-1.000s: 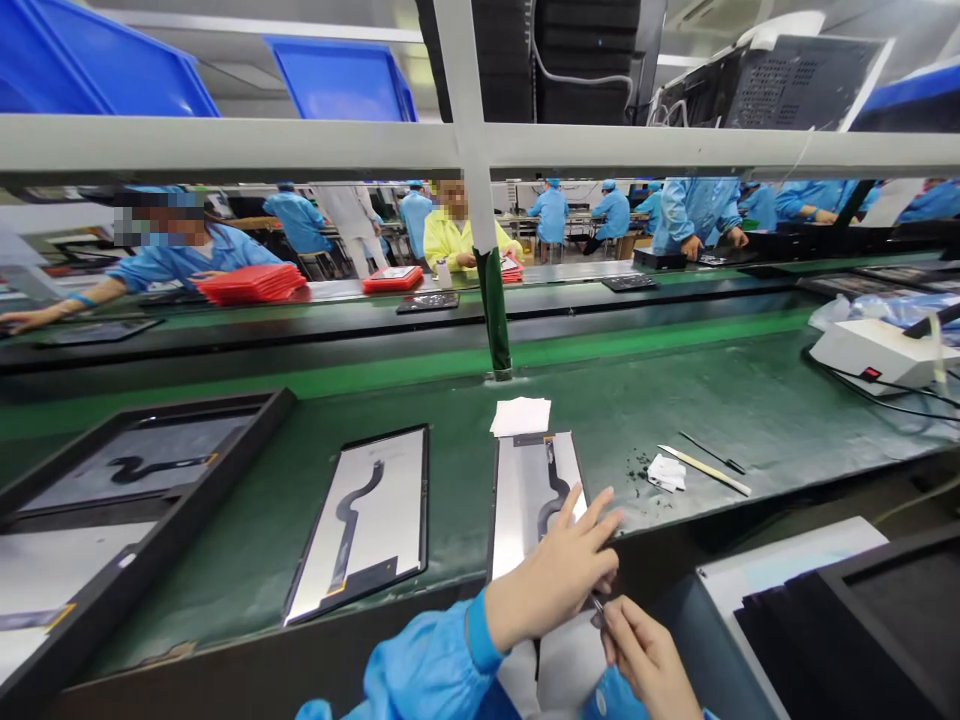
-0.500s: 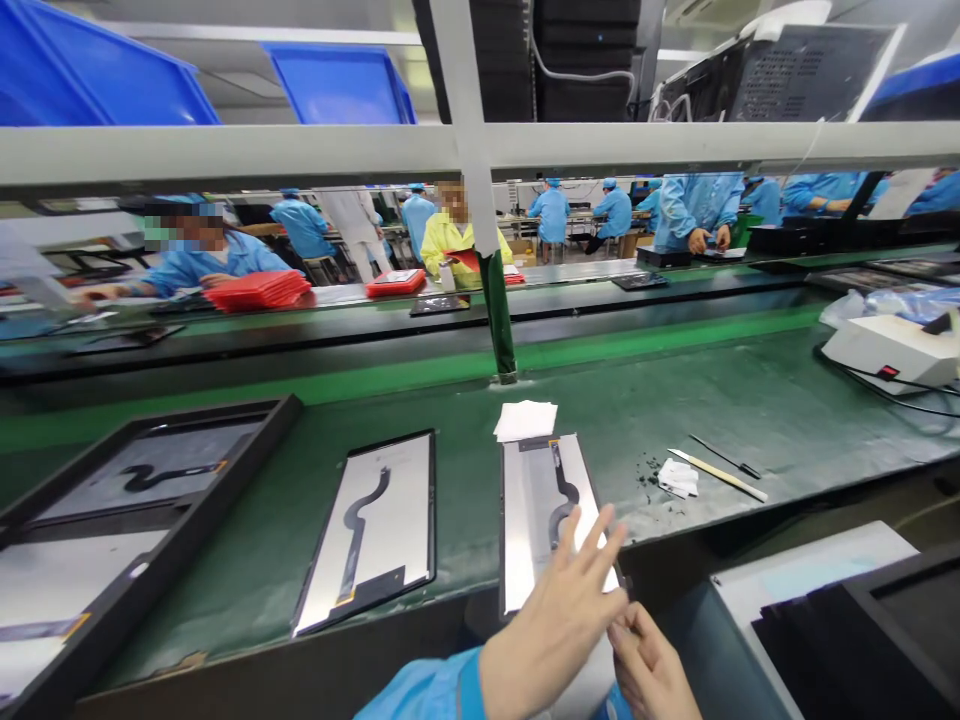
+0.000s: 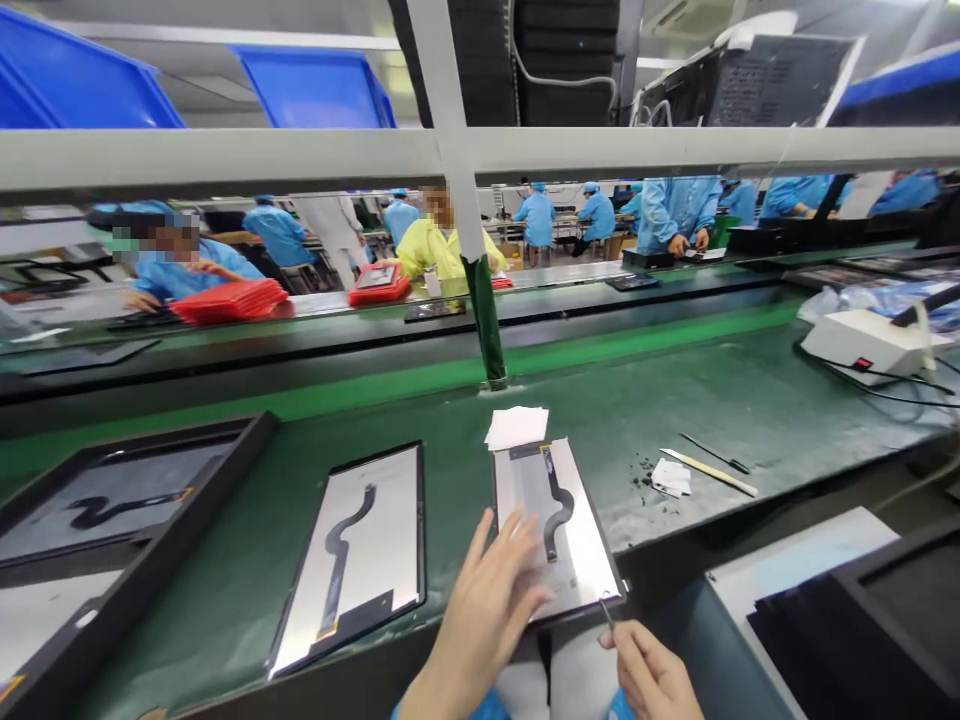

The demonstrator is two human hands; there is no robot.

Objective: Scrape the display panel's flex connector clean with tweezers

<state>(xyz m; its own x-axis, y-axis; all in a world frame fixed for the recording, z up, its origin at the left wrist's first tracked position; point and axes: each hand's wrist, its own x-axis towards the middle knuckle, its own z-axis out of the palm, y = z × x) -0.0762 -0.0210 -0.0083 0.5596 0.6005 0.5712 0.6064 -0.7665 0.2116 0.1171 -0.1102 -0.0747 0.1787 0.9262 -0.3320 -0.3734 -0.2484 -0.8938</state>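
Note:
A flat display panel (image 3: pixel 581 520) with a curved dark ribbon cable (image 3: pixel 559 510) lies in front of me, its near edge at the table's edge. My left hand (image 3: pixel 491 590) is over its lower left part, fingers spread and slightly blurred. Pinched in my right hand (image 3: pixel 651 668) is a thin dark tool (image 3: pixel 607 622), its tip at the panel's lower right corner. A second panel (image 3: pixel 382 540) with a similar cable lies to the left. Folded white paper (image 3: pixel 517 427) touches the first panel's far end.
A black tray (image 3: pixel 217 490) with panels stands at far left. On the right lie a white wad (image 3: pixel 671 477), dark crumbs, a pale stick (image 3: pixel 712 473), a thin black tool (image 3: pixel 716 454) and a white device (image 3: pixel 862 345). Co-workers sit and stand beyond the belt.
My left hand has moved left and lower, uncovering the ribbon cable's end. My right hand now shows a thin tool against the panel's corner. The view has shifted slightly.

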